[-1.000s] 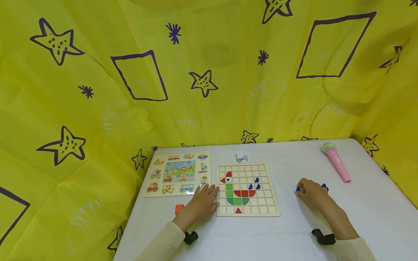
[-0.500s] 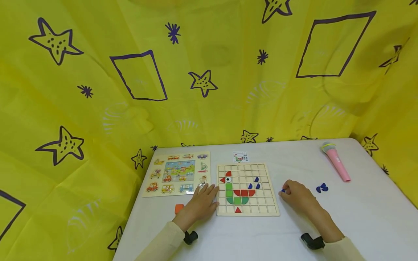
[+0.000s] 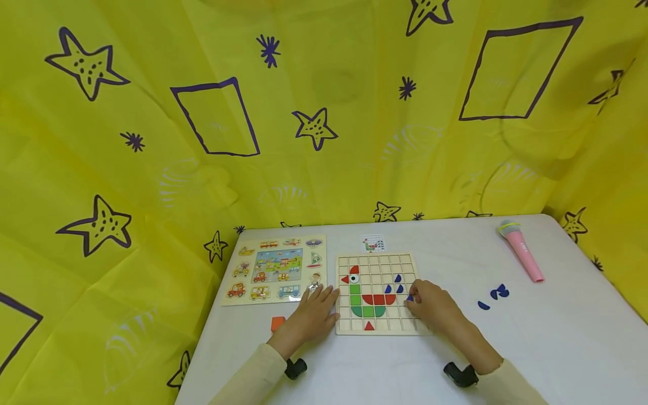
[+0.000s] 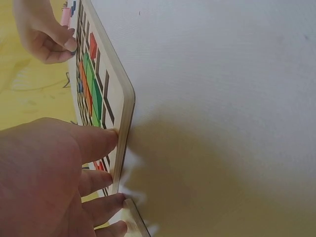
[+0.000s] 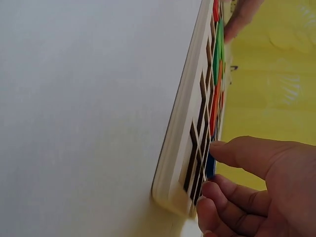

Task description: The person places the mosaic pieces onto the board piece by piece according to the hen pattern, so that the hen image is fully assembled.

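My right hand (image 3: pixel 439 308) pinches a small blue semicircle-like piece (image 3: pixel 409 298) over the right part of a wooden grid board (image 3: pixel 379 333). In the right wrist view, thumb and fingertips hold this blue piece (image 5: pixel 211 165) close to the board's surface. Red, green and blue pieces form a bird with a round eye piece (image 3: pixel 354 279) on the board; a red triangle (image 3: pixel 369 326) sits in the bottom row. Fingers spread, my left hand (image 3: pixel 315 314) rests against the board's left edge, its thumb touching the rim (image 4: pixel 123 118) in the left wrist view.
Several loose blue pieces (image 3: pixel 500 291) lie right of the board. A small picture card (image 3: pixel 373 243) is behind it, and a vehicle picture puzzle (image 3: pixel 314 295) stands to its left. An orange block (image 3: pixel 278 323) lies near my left wrist. A pink microphone (image 3: pixel 526 253) lies at the back right.
My right hand has moved left from the loose blue pieces to the board's right side, carrying a blue piece. Another blue piece on the table has come into sight. The left hand stays put.
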{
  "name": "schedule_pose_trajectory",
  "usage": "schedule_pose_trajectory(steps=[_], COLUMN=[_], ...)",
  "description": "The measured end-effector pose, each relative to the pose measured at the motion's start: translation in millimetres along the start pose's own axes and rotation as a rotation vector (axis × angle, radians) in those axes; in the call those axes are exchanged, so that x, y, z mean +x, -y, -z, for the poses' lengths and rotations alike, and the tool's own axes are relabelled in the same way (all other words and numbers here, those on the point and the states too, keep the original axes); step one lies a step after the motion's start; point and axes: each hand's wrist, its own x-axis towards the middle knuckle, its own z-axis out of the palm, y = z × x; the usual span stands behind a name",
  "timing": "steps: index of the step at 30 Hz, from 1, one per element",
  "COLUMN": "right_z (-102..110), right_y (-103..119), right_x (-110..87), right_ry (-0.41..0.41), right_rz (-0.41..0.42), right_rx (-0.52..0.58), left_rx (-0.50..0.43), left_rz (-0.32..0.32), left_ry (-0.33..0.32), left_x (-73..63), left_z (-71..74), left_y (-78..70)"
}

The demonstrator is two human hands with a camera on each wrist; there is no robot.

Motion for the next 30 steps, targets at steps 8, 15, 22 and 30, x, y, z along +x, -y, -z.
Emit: schedule_pose_trajectory(steps=[8,15,22,30], right_z=[-3.1,-1.7,-2.8,-4.5], right_y=[10.5,12.9,11.8,9.1], right_x=[4.4,7.2,8.7,7.3], right_ry=[0.023,0.055,0.065,0.011], right_rz=[-0.003,0.016,0.041,0.077], right_rx=[-0.008,0.009,0.037,0.010], left_rx=[-0.004,-0.002,-0.004,-0.001], left_rz=[-0.001,0.003,0.002,-0.004], left_ry=[0.000,0.005,0.002,0.000], left_x=[-1.1,-0.8,-0.4,-0.5], left_z=[-0.5,0.3,-2.5,-2.0], left_y=[-0.4,-0.5,0.7,1.2])
